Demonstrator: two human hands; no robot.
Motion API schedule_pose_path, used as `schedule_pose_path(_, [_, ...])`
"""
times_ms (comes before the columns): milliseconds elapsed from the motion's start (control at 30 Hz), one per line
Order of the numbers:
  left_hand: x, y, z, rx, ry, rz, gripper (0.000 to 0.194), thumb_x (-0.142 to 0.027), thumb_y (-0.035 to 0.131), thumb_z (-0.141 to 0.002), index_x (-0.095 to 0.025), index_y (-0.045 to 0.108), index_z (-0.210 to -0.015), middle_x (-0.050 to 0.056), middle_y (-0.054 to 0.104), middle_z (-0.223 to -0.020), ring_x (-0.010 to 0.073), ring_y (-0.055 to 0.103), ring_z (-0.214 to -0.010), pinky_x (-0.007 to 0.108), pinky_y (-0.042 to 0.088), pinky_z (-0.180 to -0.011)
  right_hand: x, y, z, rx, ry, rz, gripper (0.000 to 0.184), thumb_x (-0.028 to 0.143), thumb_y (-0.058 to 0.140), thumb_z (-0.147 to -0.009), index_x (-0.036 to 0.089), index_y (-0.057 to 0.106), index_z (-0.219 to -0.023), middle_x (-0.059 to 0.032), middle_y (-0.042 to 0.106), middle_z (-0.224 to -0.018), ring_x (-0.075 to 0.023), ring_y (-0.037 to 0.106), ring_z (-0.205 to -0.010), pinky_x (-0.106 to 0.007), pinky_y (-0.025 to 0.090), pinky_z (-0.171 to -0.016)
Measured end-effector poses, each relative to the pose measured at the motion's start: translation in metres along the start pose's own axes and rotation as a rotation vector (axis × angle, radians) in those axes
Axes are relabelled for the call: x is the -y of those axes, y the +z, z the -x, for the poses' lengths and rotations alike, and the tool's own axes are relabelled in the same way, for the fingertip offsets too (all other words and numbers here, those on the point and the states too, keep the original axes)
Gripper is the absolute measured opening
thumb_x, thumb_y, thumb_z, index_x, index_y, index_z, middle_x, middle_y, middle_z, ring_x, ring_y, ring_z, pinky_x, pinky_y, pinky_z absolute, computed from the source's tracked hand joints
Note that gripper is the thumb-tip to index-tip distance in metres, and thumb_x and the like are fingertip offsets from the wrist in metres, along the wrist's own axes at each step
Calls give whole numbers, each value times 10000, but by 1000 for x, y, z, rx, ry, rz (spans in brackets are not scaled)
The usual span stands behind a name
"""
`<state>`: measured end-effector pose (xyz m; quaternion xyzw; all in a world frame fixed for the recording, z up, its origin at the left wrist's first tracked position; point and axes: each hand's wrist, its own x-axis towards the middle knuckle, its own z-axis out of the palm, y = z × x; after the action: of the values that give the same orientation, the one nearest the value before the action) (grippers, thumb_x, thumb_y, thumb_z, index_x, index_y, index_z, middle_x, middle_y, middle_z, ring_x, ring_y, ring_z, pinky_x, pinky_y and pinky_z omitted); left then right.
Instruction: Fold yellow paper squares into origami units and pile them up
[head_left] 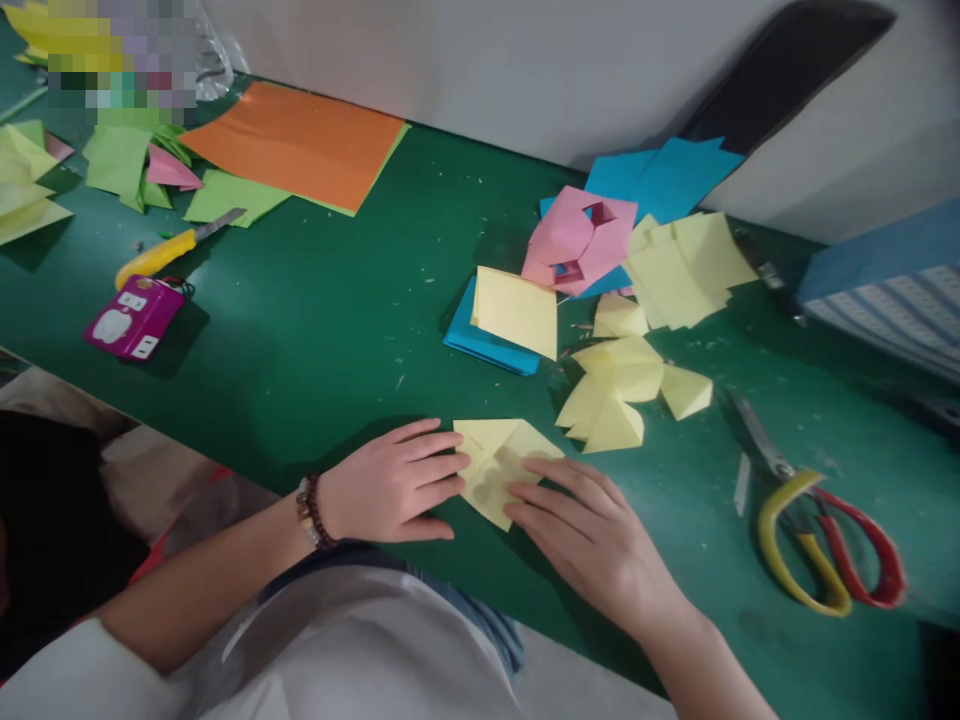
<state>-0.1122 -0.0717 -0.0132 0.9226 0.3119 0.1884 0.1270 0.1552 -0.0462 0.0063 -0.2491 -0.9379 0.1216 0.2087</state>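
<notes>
A folded yellow paper lies on the green table near its front edge. My left hand, with a bead bracelet at the wrist, lies flat with its fingers stretched out onto the paper's left side. My right hand rests on the paper's right side, its fingers extended and pressing down on a fold. Both hands touch the paper without gripping it.
Folded yellow pieces lie just beyond, with a yellow pad on blue sheets, a pink folded shape and more yellow squares. Scissors lie at right. A yellow knife, purple socket and orange sheet lie at left.
</notes>
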Motion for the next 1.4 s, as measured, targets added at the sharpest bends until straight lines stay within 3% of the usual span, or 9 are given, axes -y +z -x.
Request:
schedule_pose_path(167, [1,-1,-2,13,21,-1,385,-455,520,-930,-134,646,-1102,81,630,-1267,259,503,-1265,411,393,-1094,2,7,-12,-61,152,-18,135,113,580,-881,192,655,-960,-22,710,-800,-193,613,-913,-350,492,-822])
schedule_pose_path(333, [0,-4,-2,34,34,-21,373,-449,521,-932,-141,645,-1102,81,622,-1278,269,497,-1272,426,387,-1094,4,16,-16,-74,253,21,81,143,571,-882,176,643,-902,-45,691,-785,-211,591,-906,-352,483,-786])
schedule_pose_path(533, [-1,-3,-1,67,14,-6,374,-447,500,-941,-144,635,-1116,69,609,-1301,264,462,-1298,426,348,-1113,8,17,-13,-59,228,60,130,118,583,-870,164,675,-950,-56,698,-839,-221,567,-914,-360,467,-812])
schedule_pose_path(733, [-1,-6,-5,137,8,-16,453,-447,504,-943,-190,527,-1315,55,594,-1316,258,454,-1286,433,335,-1098,8,19,-13,-47,174,78,151,102,577,-865,129,678,-973,-77,689,-849,-214,568,-883,-354,499,-791])
schedule_pose_path(1000, [-2,-8,-6,156,-8,1,432,-441,540,-925,-189,561,-1274,60,602,-1297,260,457,-1283,439,342,-1089,6,21,-13,-32,183,86,189,102,532,-878,159,686,-972,-73,666,-829,-191,590,-789,-341,537,-709])
schedule_pose_path(1400, [-2,-7,-5,164,-16,5,432,-451,531,-929,-188,568,-1269,48,595,-1316,266,447,-1296,440,332,-1098,6,21,-15,-43,181,63,167,85,559,-862,122,675,-975,-82,660,-828,-197,582,-782,-347,538,-705])
